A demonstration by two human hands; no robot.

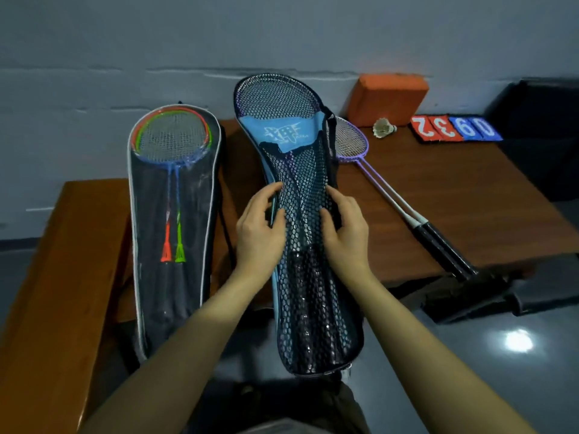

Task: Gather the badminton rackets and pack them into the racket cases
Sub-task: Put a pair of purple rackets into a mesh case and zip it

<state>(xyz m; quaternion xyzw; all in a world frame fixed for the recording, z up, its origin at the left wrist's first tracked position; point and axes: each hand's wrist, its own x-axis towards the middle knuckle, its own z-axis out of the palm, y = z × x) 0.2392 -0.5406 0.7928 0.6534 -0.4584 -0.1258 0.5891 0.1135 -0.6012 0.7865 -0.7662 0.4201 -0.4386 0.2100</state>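
A blue case with black mesh front (313,308) lies in the middle, tilted toward me, with rackets inside; their heads show at the top and black grips at the bottom. My left hand (258,233) grips the case's left edge. On the right side my right hand (344,233) pinches the mesh. To the left lies a clear-fronted dark case (174,292) holding an orange and a green racket (172,136). Two purple rackets (388,192) lie loose on the table right of the mesh case, black handles over the front edge.
The brown table (454,195) carries an orange block (387,98), a shuttlecock (383,128) and red and blue number cards (456,128) at the back right. A wooden bench (62,261) stands on the left. Shiny dark floor lies at lower right.
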